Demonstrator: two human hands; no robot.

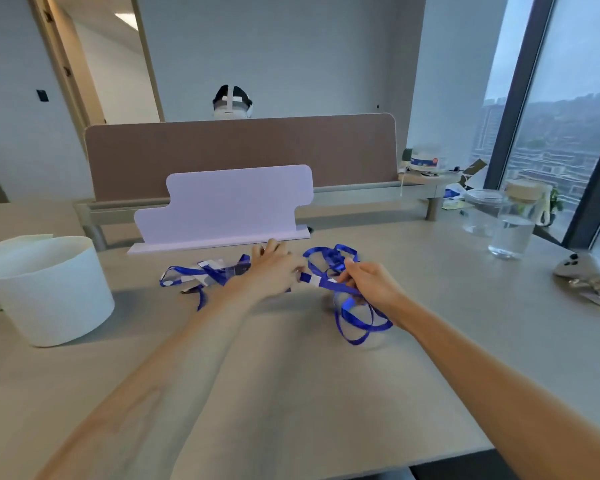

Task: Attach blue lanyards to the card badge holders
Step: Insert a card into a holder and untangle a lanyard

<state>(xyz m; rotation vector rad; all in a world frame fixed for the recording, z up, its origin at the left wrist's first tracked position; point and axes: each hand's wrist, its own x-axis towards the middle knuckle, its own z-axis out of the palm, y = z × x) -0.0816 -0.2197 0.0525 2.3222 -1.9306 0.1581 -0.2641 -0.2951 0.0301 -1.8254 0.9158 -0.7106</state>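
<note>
the right grip (368, 284) clenched a tangled blue ribbon lanyard (329, 263) over the pale bench (291, 393), while the left grip (274, 268), its hold unclear, lay beside clear plastic badge holders (232, 270), so untangling the clip end first seemed wise.

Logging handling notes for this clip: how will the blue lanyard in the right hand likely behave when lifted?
Probably floppy: the blue lanyard droops in loose loops below the right hand. Likely light for its length, being thin flat ribbon. It may snag: its loops overlap, and the other lanyards lie close on the table.
</note>
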